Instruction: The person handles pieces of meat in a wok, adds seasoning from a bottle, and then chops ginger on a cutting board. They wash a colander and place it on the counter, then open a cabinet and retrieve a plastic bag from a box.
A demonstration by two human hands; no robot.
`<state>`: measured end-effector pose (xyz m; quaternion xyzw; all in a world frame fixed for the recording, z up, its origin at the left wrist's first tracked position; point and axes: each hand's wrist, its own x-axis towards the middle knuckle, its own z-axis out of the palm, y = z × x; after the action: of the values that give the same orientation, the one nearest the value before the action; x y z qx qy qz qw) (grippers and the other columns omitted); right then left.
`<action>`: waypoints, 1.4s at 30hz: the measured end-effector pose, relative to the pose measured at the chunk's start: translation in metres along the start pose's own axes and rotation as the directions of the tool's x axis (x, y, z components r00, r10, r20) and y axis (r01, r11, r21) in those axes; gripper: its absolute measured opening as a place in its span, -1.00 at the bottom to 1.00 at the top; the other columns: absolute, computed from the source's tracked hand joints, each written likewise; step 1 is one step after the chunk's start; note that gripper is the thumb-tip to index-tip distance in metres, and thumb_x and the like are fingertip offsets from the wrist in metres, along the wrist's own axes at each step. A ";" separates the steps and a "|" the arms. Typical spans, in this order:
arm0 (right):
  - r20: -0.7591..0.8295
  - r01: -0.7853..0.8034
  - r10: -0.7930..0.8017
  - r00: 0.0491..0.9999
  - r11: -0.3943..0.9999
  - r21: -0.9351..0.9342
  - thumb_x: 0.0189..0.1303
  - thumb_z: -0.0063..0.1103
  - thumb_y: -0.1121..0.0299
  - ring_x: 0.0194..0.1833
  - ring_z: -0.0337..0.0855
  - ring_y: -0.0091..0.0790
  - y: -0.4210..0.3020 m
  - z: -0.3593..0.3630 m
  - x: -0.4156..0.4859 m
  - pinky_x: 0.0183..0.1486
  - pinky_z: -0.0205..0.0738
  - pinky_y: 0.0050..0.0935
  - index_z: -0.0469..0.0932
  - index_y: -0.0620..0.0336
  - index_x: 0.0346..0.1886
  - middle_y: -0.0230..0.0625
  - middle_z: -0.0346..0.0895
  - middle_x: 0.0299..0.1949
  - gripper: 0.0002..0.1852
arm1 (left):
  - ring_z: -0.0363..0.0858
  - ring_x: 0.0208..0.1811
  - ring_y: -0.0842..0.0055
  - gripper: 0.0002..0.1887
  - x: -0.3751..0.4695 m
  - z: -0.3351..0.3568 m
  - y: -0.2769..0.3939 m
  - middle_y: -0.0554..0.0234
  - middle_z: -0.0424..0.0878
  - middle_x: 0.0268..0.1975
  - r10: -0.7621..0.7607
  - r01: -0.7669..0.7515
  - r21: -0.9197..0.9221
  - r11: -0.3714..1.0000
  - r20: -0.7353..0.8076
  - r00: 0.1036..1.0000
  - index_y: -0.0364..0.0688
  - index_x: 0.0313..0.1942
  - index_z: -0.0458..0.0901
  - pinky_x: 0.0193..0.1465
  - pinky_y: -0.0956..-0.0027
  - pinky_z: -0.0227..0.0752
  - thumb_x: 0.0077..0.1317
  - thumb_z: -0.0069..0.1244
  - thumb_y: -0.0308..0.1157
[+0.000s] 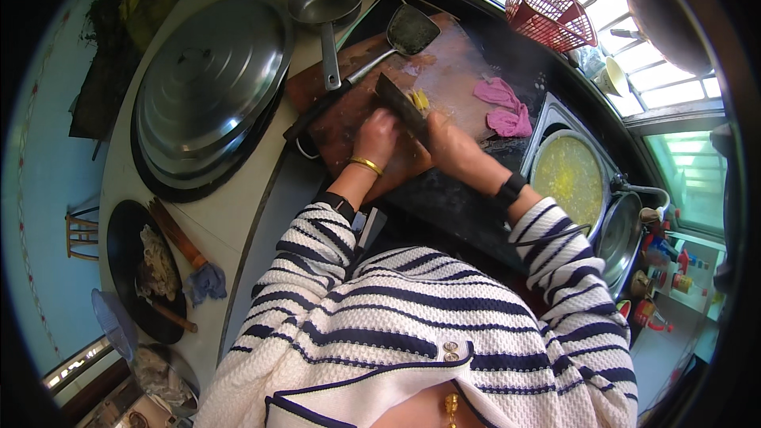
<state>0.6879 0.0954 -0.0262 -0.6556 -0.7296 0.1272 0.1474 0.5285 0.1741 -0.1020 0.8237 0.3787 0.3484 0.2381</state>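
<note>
My right hand (pixel 455 141) is closed around the handle of a cleaver (pixel 399 104) with a dark blade, held over a reddish-brown wooden cutting board (pixel 333 122). Small yellow food pieces (pixel 420 100) lie on the board along the blade's far side. On the blade's near side, my left hand (pixel 376 135) is over the board with its fingers curled and blurred; whether it holds anything is hidden. A long-handled metal wok spatula (pixel 412 31) and the handle of a small steel frying pan (pixel 326 3) rest across the board's upper left. A pink cloth (pixel 503 106) lies at its right.
A large domed metal lid (pixel 211 89) covers a wok on the left counter. Below it are a black wok (pixel 132 273) with food and a bamboo brush (pixel 178 232). At right, the sink (pixel 540 116) holds a basin of yellowish liquid (pixel 568 172). A red plastic basket (pixel 550 12) hangs beyond.
</note>
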 end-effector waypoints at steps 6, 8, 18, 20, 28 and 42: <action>0.023 -0.060 0.059 0.998 0.997 0.039 0.12 -0.07 0.46 -0.48 0.57 0.13 0.000 -0.008 -0.001 -0.45 0.43 -0.01 0.24 0.41 -0.07 0.09 0.52 -0.55 -0.68 | 0.55 -0.23 0.14 -0.86 0.002 -0.007 0.002 0.10 0.57 -0.29 0.028 -0.028 0.027 0.999 0.004 1.000 -0.22 -0.40 0.57 -0.17 0.18 0.46 -0.02 0.11 -0.49; 0.084 -0.086 0.085 0.993 0.996 0.008 0.11 -0.08 0.48 -0.44 0.58 0.15 -0.005 -0.024 -0.005 -0.41 0.43 0.00 0.24 0.40 -0.09 0.10 0.53 -0.52 -0.70 | 0.55 -0.24 0.13 -0.87 0.003 -0.009 0.004 0.08 0.56 -0.30 -0.003 0.002 0.023 1.000 0.031 1.000 -0.22 -0.40 0.57 -0.19 0.18 0.46 -0.02 0.11 -0.49; 0.045 -0.087 0.085 0.995 0.995 0.044 0.13 -0.08 0.45 -0.40 0.59 0.14 -0.012 -0.002 0.011 -0.36 0.44 0.02 0.26 0.36 -0.17 0.10 0.54 -0.50 -0.77 | 0.56 -0.25 0.11 -0.83 0.002 -0.007 -0.002 0.05 0.56 -0.30 -0.004 0.002 0.047 0.999 0.043 0.999 -0.21 -0.35 0.57 -0.22 0.18 0.47 0.00 0.11 -0.46; 0.093 -0.143 0.140 0.986 0.989 0.033 0.14 -0.08 0.44 -0.40 0.59 0.14 -0.011 0.007 0.011 -0.36 0.44 0.01 0.25 0.35 -0.18 0.11 0.54 -0.49 -0.77 | 0.56 -0.24 0.11 -0.82 0.002 -0.010 0.000 0.05 0.56 -0.30 -0.016 0.014 0.046 0.999 0.050 0.999 -0.22 -0.35 0.56 -0.21 0.18 0.47 -0.01 0.13 -0.46; 0.085 -0.003 0.001 0.996 1.000 0.028 0.17 -0.15 0.46 -0.43 0.59 0.13 -0.008 -0.028 -0.003 -0.40 0.45 -0.01 0.27 0.33 -0.14 0.08 0.54 -0.51 -0.79 | 0.56 -0.25 0.10 -0.81 -0.009 -0.017 0.015 0.03 0.56 -0.32 -0.158 0.153 -0.053 0.987 -0.098 0.983 -0.21 -0.35 0.56 -0.19 0.16 0.46 -0.03 0.12 -0.51; 0.038 -0.076 0.073 0.997 0.994 0.083 0.07 -0.08 0.52 -0.42 0.55 0.18 -0.010 -0.010 0.009 -0.42 0.39 0.04 0.29 0.35 -0.21 0.12 0.50 -0.50 -0.80 | 0.59 -0.34 0.13 -0.93 0.000 -0.004 -0.009 0.01 0.59 -0.39 -0.351 0.338 -0.118 0.934 -0.109 0.930 -0.22 -0.47 0.60 -0.27 0.21 0.47 0.00 0.11 -0.46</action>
<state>0.6815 0.1035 -0.0121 -0.6734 -0.7010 0.1746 0.1573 0.5212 0.1795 -0.1053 0.7077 0.5147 0.3714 0.3103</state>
